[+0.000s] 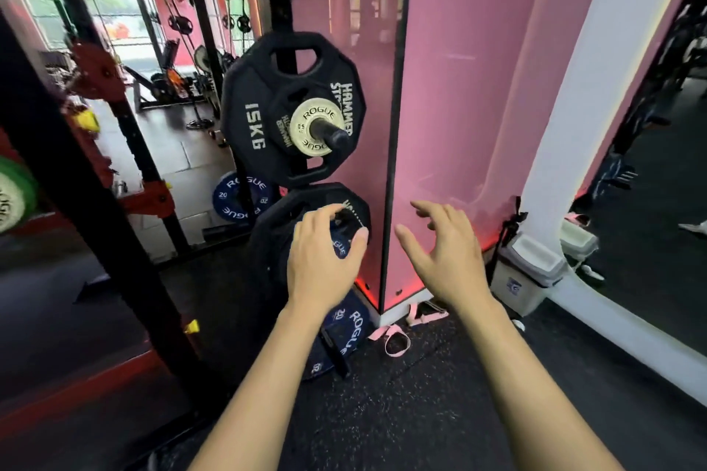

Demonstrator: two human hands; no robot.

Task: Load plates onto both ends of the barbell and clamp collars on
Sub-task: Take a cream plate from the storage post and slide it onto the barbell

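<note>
While both forearms reach forward from the near edge, the left hand spreads its fingers, loosely bent, over the lower black plate on the storage rack; whether they touch or grasp it I cannot tell. The right hand hangs in the air just right of it, in front of the pink wall panel, fingers relaxed and holding nothing. Above, a black plate marked 15KG sits on a peg with a small white plate in front. A blue plate leans near the floor below the hands, pink straps beside it. A grey bin stands at the right.
</note>
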